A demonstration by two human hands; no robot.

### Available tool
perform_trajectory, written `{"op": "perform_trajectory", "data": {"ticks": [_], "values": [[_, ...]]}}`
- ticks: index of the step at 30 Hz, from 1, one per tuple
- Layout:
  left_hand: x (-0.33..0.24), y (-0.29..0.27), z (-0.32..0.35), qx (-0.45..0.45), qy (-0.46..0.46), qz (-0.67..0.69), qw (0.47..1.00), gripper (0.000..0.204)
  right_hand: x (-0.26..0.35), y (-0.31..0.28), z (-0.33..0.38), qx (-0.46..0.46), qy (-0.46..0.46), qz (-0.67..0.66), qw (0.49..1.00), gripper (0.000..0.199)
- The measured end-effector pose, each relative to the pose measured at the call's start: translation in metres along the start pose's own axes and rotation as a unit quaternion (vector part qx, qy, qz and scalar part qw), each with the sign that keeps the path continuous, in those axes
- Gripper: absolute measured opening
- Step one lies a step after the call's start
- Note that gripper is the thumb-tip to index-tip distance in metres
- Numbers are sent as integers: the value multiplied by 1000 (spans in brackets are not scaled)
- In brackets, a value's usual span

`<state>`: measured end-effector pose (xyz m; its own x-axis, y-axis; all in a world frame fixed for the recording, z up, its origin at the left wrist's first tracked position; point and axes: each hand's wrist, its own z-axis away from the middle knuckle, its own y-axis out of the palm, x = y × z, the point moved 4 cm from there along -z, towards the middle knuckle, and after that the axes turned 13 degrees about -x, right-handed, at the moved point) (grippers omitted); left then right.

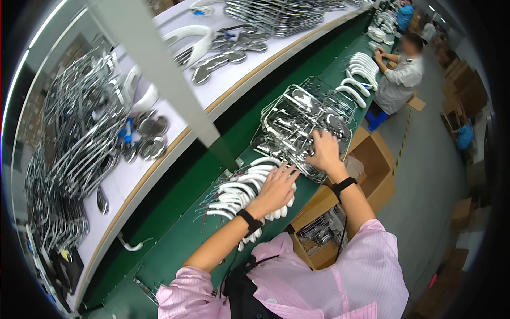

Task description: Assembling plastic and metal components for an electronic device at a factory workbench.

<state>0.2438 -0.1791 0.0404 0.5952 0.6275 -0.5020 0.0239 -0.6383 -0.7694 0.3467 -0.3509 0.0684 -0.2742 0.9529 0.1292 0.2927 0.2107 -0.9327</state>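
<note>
Green desk [175, 234]: carries a row of white curved bands [239, 194] near the person and a heap of chrome wire frames [297, 125] just beyond. Raised white shelf [234, 74]: more chrome parts. Cardboard boxes [372, 165] below the desk edge. Left hand [276, 189]: fingers spread flat, resting on the white bands. Right hand [324, 151]: fingers curled, touching the frame heap; grip cannot be told.

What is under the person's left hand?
The left hand lies flat on a row of white curved bands with thin wires, on the green belt. The bands right under the palm are covered. The right hand rests on shiny wire frames.
</note>
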Motion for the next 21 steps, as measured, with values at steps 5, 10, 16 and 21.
{"op": "perform_trajectory", "data": {"ticks": [5, 10, 16, 21], "values": [[29, 40, -70, 43, 91, -97, 990, 68, -10, 6, -4, -29, 21, -85, 996, 61], [40, 59, -89, 56, 92, -97, 989, 70, -30, -23, -22, 0, 43, -178, 983, 60], [50, 66, -97, 28, 67, -73, 995, 62, -106, -65, -47, 49, 198, -419, 885, 65], [57, 70, -94, 20, 55, -76, 995, 65, -156, -104, -65, -35, 245, -538, 806, 57]]}}
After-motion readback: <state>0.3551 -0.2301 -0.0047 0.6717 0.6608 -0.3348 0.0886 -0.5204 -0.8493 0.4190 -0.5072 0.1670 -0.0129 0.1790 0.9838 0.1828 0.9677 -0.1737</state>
